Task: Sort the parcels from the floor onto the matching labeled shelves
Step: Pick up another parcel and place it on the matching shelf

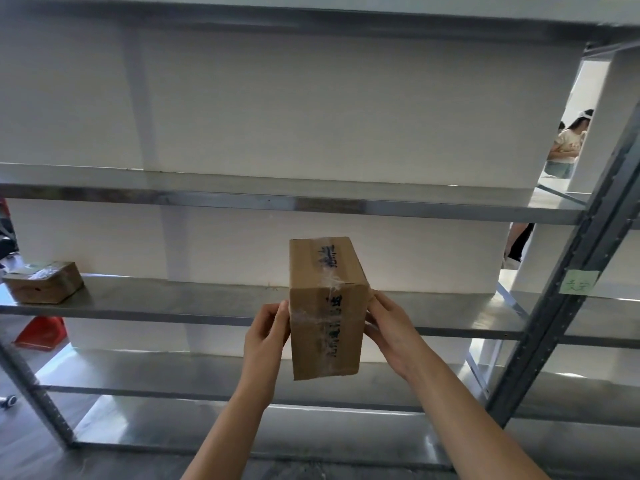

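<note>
A brown cardboard parcel (327, 317), sealed with clear tape over dark printed lettering, is held upright in front of a metal shelf rack. My left hand (266, 336) grips its left side and my right hand (391, 336) grips its right side. The parcel hangs at the front edge of the middle shelf (173, 303), its upper half above the shelf board. A green paper label (579, 282) with handwriting is stuck on the rack's right upright at that shelf's height.
A flat taped cardboard box (45, 282) lies at the left end of the middle shelf. The grey right upright (568, 306) slants across the right side. A red object (41, 332) sits low at left. A person (568, 147) stands in a doorway behind the rack.
</note>
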The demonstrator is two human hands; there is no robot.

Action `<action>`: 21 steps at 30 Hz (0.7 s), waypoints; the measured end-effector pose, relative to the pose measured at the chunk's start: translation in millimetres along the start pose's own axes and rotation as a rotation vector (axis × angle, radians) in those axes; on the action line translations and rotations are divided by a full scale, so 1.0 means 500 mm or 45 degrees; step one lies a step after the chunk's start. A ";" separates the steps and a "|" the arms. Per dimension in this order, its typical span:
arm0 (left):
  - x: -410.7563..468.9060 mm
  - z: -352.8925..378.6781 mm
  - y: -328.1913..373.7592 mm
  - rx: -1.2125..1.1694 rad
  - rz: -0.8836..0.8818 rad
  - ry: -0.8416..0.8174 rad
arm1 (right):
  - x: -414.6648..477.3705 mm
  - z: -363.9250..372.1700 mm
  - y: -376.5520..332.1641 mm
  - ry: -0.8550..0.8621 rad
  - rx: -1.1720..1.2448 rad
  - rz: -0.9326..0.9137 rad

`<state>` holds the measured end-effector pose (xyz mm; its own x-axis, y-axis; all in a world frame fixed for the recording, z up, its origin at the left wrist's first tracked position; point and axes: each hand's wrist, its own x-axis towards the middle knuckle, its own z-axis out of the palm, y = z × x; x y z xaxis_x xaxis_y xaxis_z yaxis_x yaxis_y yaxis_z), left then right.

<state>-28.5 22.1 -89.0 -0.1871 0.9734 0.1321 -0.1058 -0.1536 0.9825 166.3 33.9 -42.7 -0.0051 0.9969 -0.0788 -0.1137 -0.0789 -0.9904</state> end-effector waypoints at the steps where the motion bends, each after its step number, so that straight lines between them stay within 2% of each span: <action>1: 0.001 0.002 0.002 0.000 -0.009 0.006 | -0.001 -0.002 0.001 -0.015 -0.010 -0.003; 12: 0.013 -0.010 0.009 0.042 0.014 -0.088 | -0.004 -0.011 0.014 -0.055 0.093 -0.051; 21: 0.002 -0.020 -0.003 0.106 0.047 -0.079 | 0.003 0.003 0.030 0.025 0.141 0.021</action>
<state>-38.2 21.5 -91.7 -0.1282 0.9765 0.1734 -0.0180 -0.1771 0.9840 163.3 34.1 -57.3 0.0116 0.9951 -0.0983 -0.2229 -0.0932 -0.9704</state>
